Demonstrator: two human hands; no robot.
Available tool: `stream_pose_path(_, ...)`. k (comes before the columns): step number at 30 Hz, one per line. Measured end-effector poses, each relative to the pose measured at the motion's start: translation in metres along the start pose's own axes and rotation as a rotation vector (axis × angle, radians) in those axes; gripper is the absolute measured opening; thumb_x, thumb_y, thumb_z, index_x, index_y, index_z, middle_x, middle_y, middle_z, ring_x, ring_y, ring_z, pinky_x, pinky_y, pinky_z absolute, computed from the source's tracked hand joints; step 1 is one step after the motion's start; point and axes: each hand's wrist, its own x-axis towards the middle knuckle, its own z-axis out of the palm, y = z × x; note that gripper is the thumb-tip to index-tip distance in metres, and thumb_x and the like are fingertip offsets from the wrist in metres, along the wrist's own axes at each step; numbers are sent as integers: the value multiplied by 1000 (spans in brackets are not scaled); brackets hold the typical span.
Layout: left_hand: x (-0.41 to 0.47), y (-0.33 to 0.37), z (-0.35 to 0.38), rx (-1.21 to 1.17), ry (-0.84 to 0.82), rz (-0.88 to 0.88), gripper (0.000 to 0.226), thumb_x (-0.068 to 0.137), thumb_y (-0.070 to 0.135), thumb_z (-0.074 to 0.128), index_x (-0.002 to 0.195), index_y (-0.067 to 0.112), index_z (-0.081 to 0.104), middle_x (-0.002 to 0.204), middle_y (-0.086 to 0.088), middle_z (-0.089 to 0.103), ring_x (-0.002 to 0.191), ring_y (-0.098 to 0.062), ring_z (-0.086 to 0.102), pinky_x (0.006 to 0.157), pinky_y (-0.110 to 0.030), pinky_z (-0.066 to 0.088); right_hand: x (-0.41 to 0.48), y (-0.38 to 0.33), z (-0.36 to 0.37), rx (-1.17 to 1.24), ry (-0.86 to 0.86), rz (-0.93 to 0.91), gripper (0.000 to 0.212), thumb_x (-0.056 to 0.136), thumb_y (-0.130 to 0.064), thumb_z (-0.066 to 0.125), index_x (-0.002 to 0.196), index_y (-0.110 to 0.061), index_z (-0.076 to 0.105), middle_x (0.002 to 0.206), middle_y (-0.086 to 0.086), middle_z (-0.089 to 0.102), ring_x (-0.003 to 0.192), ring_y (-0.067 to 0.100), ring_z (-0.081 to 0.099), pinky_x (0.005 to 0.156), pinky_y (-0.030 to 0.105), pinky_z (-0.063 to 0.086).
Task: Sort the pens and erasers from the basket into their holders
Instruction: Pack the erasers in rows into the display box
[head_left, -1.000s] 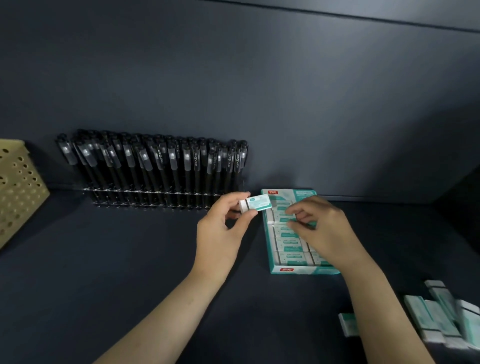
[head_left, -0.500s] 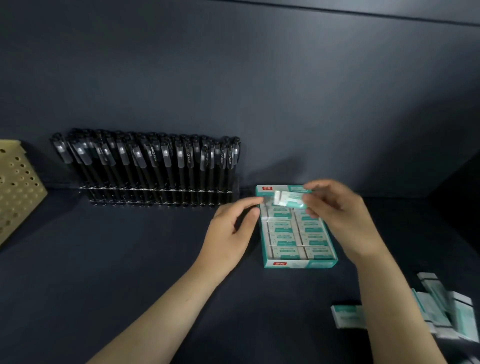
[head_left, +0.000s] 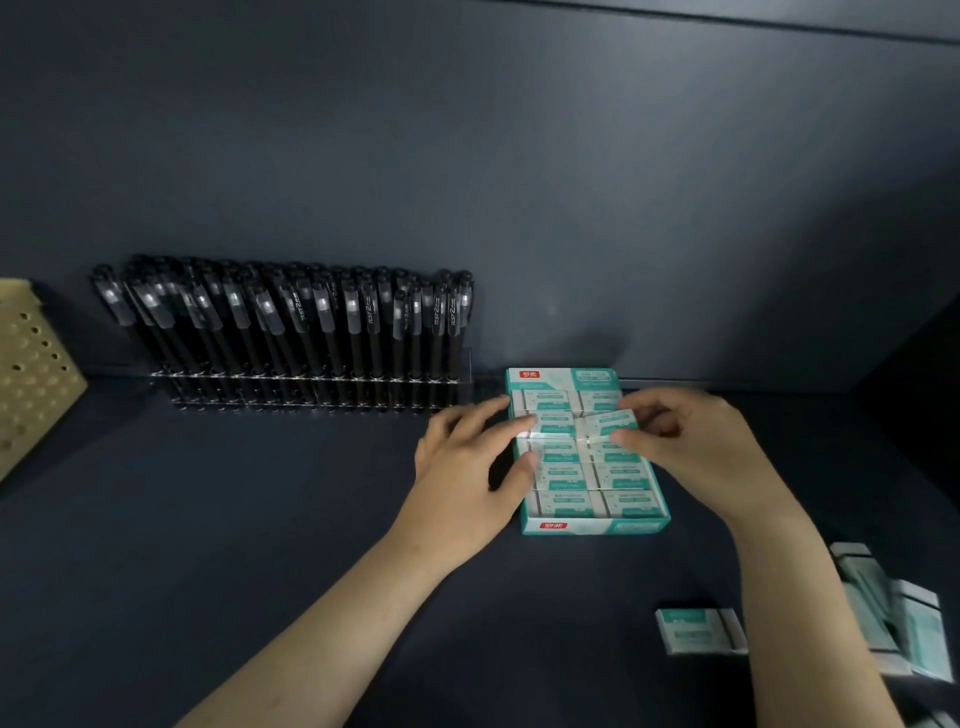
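Note:
A teal and white eraser box (head_left: 592, 526) stands open on the dark shelf, holding two columns of wrapped erasers. My right hand (head_left: 696, 447) pinches one white and teal eraser (head_left: 608, 422), tilted, over the right column near the back of the box. My left hand (head_left: 467, 462) rests against the box's left side, its straight fingers touching the erasers in the left column. A clear pen rack (head_left: 322, 395) at the back left holds several black pens (head_left: 311, 322) standing upright.
A tan perforated basket (head_left: 31, 374) sits at the far left edge. Loose erasers lie at the lower right: one (head_left: 696, 630) flat near my right forearm, and a pile (head_left: 893, 618) further right. A dark wall rises close behind the rack and box.
My left hand passed the eraser to my right hand, which has brought it down onto the box's right column. My left hand moved to the box's left side, empty.

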Motion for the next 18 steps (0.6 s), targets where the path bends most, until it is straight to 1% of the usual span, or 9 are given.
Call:
stream_pose_path(3, 0, 0, 0, 9, -1, 12, 43, 93, 45, 50, 136, 40, 48, 148, 24, 32, 132, -3, 16, 107, -26, 11, 0, 0, 3, -123, 39, -70, 27, 76, -12, 79, 97, -25, 68, 86, -11, 63, 75, 5, 58, 64, 12, 44)
stream_pose_path(6, 0, 0, 1, 14, -5, 15, 44, 94, 45, 49, 137, 40, 47, 148, 25, 32, 133, -4, 17, 107, -26, 11, 2, 1, 7, -205, 97, -139, 22, 75, -10, 80, 92, -18, 70, 85, -8, 59, 72, 4, 55, 64, 3, 40)
stream_pose_path(8, 0, 0, 0, 17, -7, 16, 44, 94, 45, 49, 137, 39, 47, 148, 25, 31, 133, -4, 16, 106, -25, 11, 3, 1, 10, -247, 108, -174, 20, 75, -9, 80, 92, -14, 70, 87, -6, 56, 71, 3, 53, 65, 2, 39)
stream_pose_path(10, 0, 0, 0, 27, -7, 19, 44, 94, 46, 48, 138, 39, 46, 149, 24, 31, 134, -4, 16, 106, -25, 10, 3, 0, 11, -269, 114, -186, 18, 76, -10, 79, 92, -11, 71, 89, -4, 56, 71, 1, 53, 62, 4, 40)
stream_pose_path(12, 0, 0, 1, 46, -12, 26, 45, 95, 45, 46, 140, 39, 44, 150, 24, 29, 134, -5, 15, 105, -25, 10, 2, 0, 12, -312, 117, -190, 15, 79, -12, 77, 93, -10, 71, 91, -4, 57, 71, 0, 53, 60, 7, 38)
stream_pose_path(13, 1, -1, 1, 57, -16, 32, 46, 95, 45, 46, 140, 39, 43, 150, 24, 28, 135, -6, 14, 105, -25, 9, 1, -1, 12, -335, 125, -197, 15, 80, -13, 76, 94, -10, 71, 92, -4, 58, 72, 2, 53, 63, 9, 37)
stream_pose_path(16, 0, -1, 3, 77, -16, 47, 46, 96, 45, 45, 141, 38, 42, 150, 23, 28, 135, -6, 13, 105, -26, 9, -2, -4, 16, -414, 138, -203, 16, 84, -17, 73, 99, -10, 72, 97, -1, 61, 78, 11, 58, 69, 23, 47)
stream_pose_path(18, 0, -2, 4, 68, -2, 47, 44, 96, 45, 46, 140, 38, 44, 149, 21, 31, 134, -6, 14, 106, -27, 10, -2, -5, 15, -420, 109, -175, 19, 84, -19, 73, 103, -12, 72, 100, 0, 62, 80, 13, 58, 72, 27, 49)
